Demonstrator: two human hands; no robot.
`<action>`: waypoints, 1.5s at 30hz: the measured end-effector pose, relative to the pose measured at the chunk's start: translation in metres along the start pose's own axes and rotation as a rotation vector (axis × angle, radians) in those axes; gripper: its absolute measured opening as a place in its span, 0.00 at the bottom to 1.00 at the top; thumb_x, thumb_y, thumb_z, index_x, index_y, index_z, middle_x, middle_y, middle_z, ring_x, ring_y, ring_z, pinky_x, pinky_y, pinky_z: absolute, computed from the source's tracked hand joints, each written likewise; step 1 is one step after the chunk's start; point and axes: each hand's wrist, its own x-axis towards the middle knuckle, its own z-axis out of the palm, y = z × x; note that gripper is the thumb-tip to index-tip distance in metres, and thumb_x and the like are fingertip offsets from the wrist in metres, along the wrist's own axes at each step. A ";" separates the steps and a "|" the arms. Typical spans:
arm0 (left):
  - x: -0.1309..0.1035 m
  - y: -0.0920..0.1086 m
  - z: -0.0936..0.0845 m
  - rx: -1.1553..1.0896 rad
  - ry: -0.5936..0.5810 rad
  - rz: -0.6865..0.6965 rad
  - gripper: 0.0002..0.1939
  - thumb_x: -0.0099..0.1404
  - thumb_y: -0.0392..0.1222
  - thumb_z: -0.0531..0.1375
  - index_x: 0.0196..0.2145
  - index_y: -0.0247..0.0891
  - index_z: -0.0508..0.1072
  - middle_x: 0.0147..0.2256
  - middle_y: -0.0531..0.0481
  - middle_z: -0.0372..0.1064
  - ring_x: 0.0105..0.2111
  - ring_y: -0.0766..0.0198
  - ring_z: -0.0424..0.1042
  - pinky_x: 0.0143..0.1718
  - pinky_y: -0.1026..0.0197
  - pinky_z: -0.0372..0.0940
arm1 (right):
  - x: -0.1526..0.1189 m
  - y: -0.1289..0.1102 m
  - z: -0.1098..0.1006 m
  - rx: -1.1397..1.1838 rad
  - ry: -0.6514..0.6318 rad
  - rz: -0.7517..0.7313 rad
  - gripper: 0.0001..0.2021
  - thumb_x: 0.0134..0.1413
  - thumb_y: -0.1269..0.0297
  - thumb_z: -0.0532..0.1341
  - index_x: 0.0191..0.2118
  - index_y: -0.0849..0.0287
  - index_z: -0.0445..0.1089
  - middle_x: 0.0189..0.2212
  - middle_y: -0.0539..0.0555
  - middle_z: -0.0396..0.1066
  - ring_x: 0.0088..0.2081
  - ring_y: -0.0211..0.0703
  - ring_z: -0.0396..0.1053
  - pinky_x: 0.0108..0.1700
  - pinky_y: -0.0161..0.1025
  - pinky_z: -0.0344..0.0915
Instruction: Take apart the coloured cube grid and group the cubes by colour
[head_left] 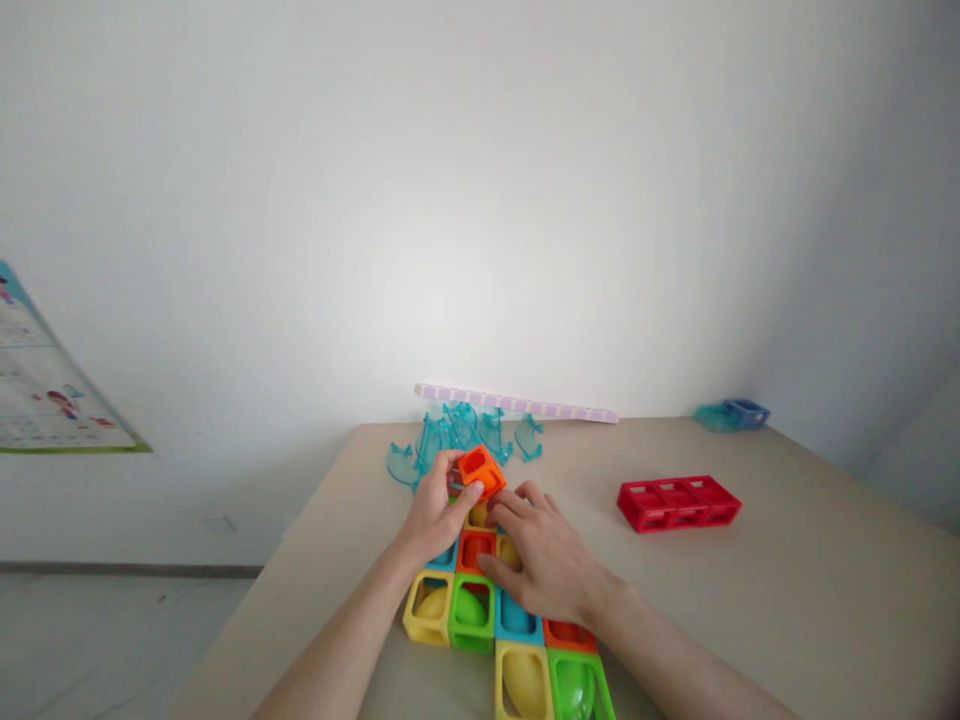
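Note:
My left hand is closed around an orange open-sided cube block, thumb at its near side, held tilted above the far end of a block assembly. My right hand lies over the assembly's right side, its thumb and fingers bent about a yellow block that it partly covers. The assembly joins several open-frame cubes; a yellow cube, a green cube and a blue cube show clearly. Some hold rounded coloured pieces inside. Blocks beneath my hands are partly hidden.
Several clear teal curved plastic pieces lie behind my hands. A lilac patterned strip rests along the wall. A red three-cell block row sits right on the table. A blue block stands at the far right corner.

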 end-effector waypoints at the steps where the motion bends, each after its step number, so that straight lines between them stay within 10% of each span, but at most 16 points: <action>1: 0.000 0.000 0.000 0.008 0.001 0.002 0.18 0.66 0.47 0.57 0.50 0.38 0.61 0.46 0.44 0.70 0.43 0.58 0.72 0.44 0.55 0.67 | 0.000 -0.001 0.000 -0.006 0.007 0.004 0.10 0.54 0.57 0.61 0.36 0.57 0.66 0.39 0.55 0.66 0.41 0.50 0.58 0.45 0.47 0.59; 17: 0.000 0.001 0.000 -0.084 0.044 -0.008 0.18 0.65 0.47 0.58 0.49 0.37 0.62 0.46 0.41 0.70 0.43 0.56 0.72 0.41 0.56 0.68 | -0.003 0.003 0.004 -0.160 0.116 0.096 0.11 0.57 0.58 0.59 0.42 0.58 0.68 0.39 0.57 0.65 0.44 0.52 0.60 0.50 0.50 0.55; 34: 0.000 -0.002 0.003 -0.084 0.045 -0.015 0.18 0.65 0.48 0.58 0.49 0.37 0.62 0.45 0.42 0.71 0.43 0.56 0.72 0.40 0.58 0.67 | 0.001 0.000 -0.002 0.043 -0.114 0.035 0.10 0.58 0.57 0.59 0.40 0.52 0.74 0.49 0.57 0.65 0.57 0.56 0.56 0.61 0.71 0.30; 45: 0.000 0.002 0.002 -0.099 0.064 -0.026 0.18 0.65 0.47 0.59 0.49 0.37 0.64 0.45 0.42 0.71 0.43 0.57 0.72 0.43 0.57 0.66 | 0.000 0.000 -0.002 0.231 -0.077 0.018 0.10 0.50 0.62 0.68 0.37 0.53 0.69 0.47 0.53 0.63 0.55 0.50 0.60 0.64 0.64 0.30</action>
